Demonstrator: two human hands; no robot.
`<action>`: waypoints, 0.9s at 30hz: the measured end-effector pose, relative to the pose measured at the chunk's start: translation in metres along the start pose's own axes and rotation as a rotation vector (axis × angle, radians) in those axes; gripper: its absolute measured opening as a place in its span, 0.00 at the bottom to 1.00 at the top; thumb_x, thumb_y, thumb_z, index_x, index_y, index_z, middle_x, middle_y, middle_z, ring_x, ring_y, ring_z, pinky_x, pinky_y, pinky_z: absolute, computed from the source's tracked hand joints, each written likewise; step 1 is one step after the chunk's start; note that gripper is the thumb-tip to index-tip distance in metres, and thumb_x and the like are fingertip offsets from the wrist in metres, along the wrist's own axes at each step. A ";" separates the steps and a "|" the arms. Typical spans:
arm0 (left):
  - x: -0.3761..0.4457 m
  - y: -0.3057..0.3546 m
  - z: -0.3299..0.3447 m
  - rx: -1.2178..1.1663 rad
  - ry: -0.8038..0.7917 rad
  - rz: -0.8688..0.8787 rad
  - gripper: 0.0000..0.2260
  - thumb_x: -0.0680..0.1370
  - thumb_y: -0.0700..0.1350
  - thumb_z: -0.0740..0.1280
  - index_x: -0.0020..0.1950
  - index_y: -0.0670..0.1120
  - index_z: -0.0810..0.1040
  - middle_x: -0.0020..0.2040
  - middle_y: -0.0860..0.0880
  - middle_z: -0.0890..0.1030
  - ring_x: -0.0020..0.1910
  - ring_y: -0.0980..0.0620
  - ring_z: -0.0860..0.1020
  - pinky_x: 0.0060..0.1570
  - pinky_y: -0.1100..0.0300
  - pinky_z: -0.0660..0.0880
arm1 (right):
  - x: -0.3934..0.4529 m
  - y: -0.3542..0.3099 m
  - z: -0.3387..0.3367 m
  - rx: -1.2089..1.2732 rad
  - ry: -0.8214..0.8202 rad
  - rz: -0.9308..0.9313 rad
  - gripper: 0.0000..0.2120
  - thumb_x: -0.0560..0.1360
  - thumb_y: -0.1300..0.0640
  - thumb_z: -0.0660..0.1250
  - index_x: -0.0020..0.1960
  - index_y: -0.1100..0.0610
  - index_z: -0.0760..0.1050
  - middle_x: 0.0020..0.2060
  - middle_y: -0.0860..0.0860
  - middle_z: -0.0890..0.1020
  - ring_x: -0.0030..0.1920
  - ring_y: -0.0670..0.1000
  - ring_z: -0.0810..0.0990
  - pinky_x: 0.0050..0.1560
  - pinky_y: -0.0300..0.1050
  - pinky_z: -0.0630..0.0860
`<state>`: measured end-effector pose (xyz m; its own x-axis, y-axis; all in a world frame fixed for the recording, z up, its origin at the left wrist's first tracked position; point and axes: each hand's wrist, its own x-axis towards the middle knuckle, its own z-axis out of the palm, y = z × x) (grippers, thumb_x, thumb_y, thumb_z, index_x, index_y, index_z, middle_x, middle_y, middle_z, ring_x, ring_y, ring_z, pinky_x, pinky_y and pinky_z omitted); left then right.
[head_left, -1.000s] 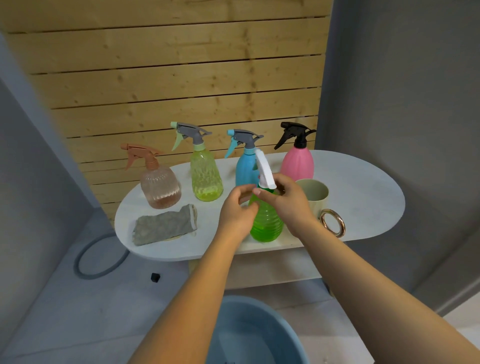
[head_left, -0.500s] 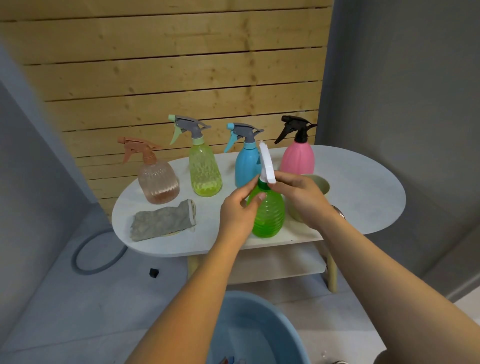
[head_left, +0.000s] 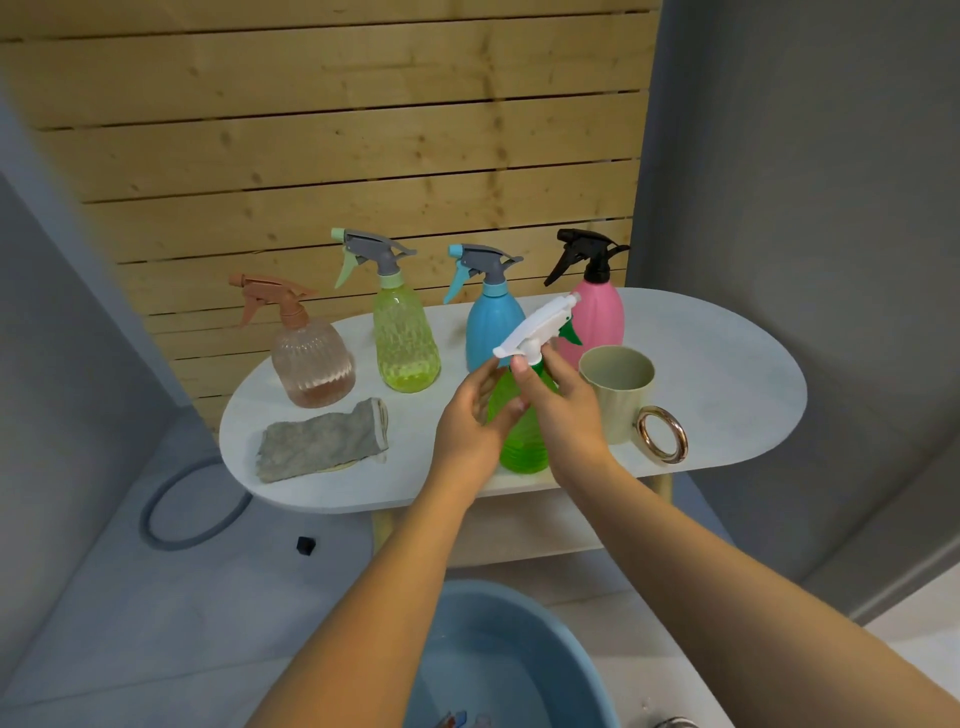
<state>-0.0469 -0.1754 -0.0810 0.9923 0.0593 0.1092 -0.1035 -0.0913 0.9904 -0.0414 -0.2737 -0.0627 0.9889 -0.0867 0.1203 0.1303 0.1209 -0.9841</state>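
A green spray bottle (head_left: 522, 441) stands near the front edge of the white oval table (head_left: 727, 364). Its white trigger head (head_left: 537, 327) points to the upper right. My left hand (head_left: 470, 421) curls around the bottle's left side. My right hand (head_left: 563, 410) pinches the neck just under the white head, covering the bottle's right shoulder.
Behind stand a peach bottle (head_left: 311, 358), a yellow-green bottle (head_left: 405, 343), a blue bottle (head_left: 493, 322) and a pink bottle (head_left: 602, 312). A beige cup (head_left: 621, 395) with a gold ring handle sits right of the green bottle. A grey cloth (head_left: 322, 447) lies at left. A blue basin (head_left: 519, 665) is below.
The white trigger head has turned from upright and facing away to pointing toward the upper right. My right hand has shifted its grasp on the neck; my left hand stays on the bottle.
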 end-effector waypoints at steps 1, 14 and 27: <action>0.000 0.000 -0.001 -0.002 -0.004 -0.006 0.26 0.76 0.42 0.69 0.73 0.47 0.66 0.67 0.53 0.72 0.65 0.60 0.71 0.65 0.63 0.69 | -0.001 -0.001 -0.002 0.023 -0.031 0.026 0.11 0.78 0.56 0.63 0.58 0.43 0.74 0.42 0.25 0.77 0.46 0.26 0.74 0.45 0.23 0.68; 0.011 0.018 0.002 -0.225 -0.014 -0.065 0.10 0.80 0.46 0.62 0.59 0.48 0.78 0.54 0.52 0.81 0.56 0.58 0.77 0.57 0.62 0.72 | -0.006 -0.001 -0.004 0.169 0.093 0.155 0.18 0.73 0.55 0.71 0.62 0.52 0.76 0.47 0.33 0.75 0.50 0.35 0.74 0.53 0.36 0.68; 0.005 0.018 0.007 -0.045 0.012 -0.010 0.15 0.80 0.45 0.63 0.67 0.46 0.73 0.61 0.52 0.76 0.59 0.57 0.73 0.55 0.66 0.66 | 0.014 -0.065 -0.049 -0.719 0.034 -0.230 0.17 0.75 0.52 0.67 0.63 0.48 0.74 0.63 0.51 0.72 0.66 0.53 0.67 0.67 0.49 0.64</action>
<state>-0.0431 -0.1839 -0.0629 0.9924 0.0721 0.1000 -0.0968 -0.0455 0.9943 -0.0396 -0.3315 -0.0036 0.9383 -0.0639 0.3399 0.2430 -0.5777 -0.7792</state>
